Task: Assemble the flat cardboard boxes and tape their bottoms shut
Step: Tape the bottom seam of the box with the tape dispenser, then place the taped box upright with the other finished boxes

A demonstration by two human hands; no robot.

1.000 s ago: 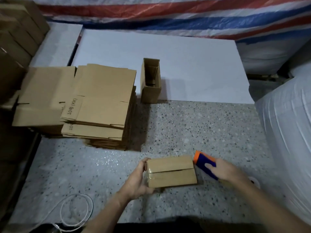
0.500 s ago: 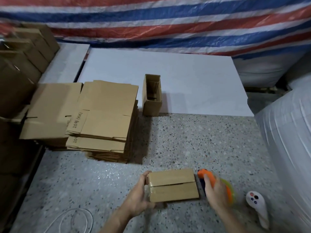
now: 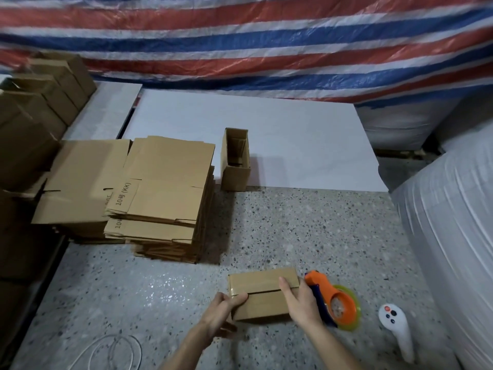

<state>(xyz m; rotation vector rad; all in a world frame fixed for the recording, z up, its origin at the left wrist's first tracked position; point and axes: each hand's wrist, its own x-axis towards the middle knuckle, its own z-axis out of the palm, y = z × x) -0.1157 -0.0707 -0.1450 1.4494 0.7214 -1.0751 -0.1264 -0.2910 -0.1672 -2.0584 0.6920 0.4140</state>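
Cardboard box (image 3: 262, 293), folded up and lying closed-flaps-up, sits low in the centre of the frame on the speckled floor (image 3: 306, 236), and I've got both hands on it. My left hand (image 3: 222, 312) curls around its left end, thumb over the top edge, fingers wrapped down the side. My right hand (image 3: 300, 303) grips the right end, fingers spread across the top near the flap seam. Clear tape glints along the left corner, I think, though the blur makes it hard to be sure.

Just right of the box, touching my right wrist area, lies the orange tape dispenser (image 3: 336, 303) with its yellow-green roll, resting on the floor. Further right, near the lower right corner, a white handheld controller (image 3: 394, 329) lies apart. At lower left, a loop of white cable (image 3: 112, 351).

Moving up, the stack of flat boxes (image 3: 165, 193) fills the left-centre, a second flat stack (image 3: 82, 182) beside it. Past them, one open upright box (image 3: 235, 161) stands at the edge of a white sheet (image 3: 293, 145). Upper left, assembled boxes (image 3: 40, 102) pile up; a striped tarp (image 3: 240, 36) hangs across the top.
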